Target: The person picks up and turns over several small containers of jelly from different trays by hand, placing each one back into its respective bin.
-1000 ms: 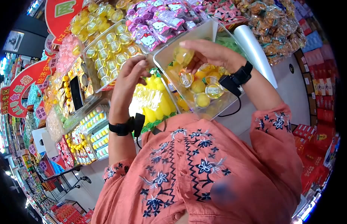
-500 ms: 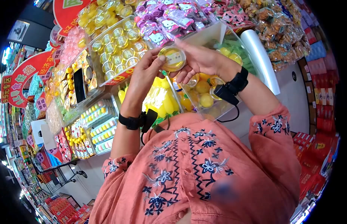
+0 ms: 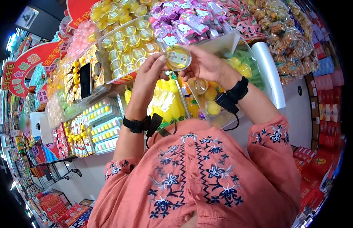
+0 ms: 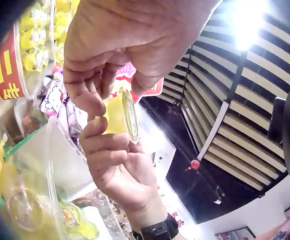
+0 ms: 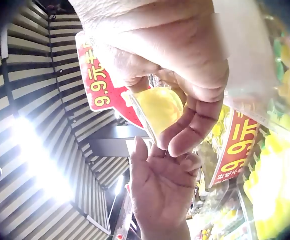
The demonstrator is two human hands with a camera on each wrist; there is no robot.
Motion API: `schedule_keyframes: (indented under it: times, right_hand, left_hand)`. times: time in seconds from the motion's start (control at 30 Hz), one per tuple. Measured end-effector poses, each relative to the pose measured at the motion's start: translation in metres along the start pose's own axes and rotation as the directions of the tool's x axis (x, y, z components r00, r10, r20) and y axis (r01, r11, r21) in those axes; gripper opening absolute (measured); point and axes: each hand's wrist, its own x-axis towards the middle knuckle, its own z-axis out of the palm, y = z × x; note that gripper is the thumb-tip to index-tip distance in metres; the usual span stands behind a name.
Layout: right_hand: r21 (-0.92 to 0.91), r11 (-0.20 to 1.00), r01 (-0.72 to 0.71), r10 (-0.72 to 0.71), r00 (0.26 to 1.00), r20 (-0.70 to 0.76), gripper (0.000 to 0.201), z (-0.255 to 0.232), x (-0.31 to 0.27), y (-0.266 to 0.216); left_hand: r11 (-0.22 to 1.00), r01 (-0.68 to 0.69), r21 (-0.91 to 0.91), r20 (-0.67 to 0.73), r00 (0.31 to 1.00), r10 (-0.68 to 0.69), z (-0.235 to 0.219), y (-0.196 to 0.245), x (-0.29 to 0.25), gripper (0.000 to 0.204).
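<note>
You see a small round cup of clear glossy plastic with yellow jelly (image 3: 177,57) under a smooth, shiny film lid. The clear rigid plastic bin (image 3: 222,40) behind it has smooth, see-through walls. The white roll of thin plastic bags (image 3: 268,74) at the bin's right edge looks smooth with a soft sheen. Your salmon-pink woven cloth blouse (image 3: 207,178) is matt, with raised dark thread embroidery.

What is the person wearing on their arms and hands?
The hands are bare: no gloves, no rings visible. Each wrist carries a black strap with a small black box on it, the left wrist strap and the right wrist strap. A thin black cable hangs from each box. The sleeves are salmon pink, elbow length, with dark blue embroidered flowers.
</note>
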Motion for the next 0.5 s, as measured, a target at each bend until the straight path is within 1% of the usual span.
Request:
schedule_keyframes:
  times: [0.03, 0.13, 0.23, 0.5]
  right_hand:
    - [0.01, 1.0, 0.003, -0.003, 1.0, 0.007, 0.048, 0.0, 0.002, 0.002]
    - [0.019, 1.0, 0.007, -0.007, 1.0, -0.016, 0.05, 0.003, 0.008, 0.005]
    - [0.023, 0.999, 0.023, -0.023, 0.999, 0.028, 0.051, 0.003, 0.014, 0.008]
    - [0.04, 0.999, 0.011, -0.012, 1.0, 0.028, 0.05, 0.005, 0.026, 0.012]
  left_hand:
    - [1.0, 0.003, 0.002, 0.025, 1.0, -0.003, -0.005, -0.002, 0.0, 0.04]
    - [1.0, 0.006, -0.006, 0.0, 1.0, -0.006, -0.009, -0.001, -0.001, 0.037]
    - [1.0, -0.006, 0.007, -0.025, 1.0, 0.006, -0.011, -0.004, 0.0, 0.036]
    - [1.0, -0.026, 0.004, -0.016, 1.0, 0.026, -0.022, -0.009, 0.001, 0.031]
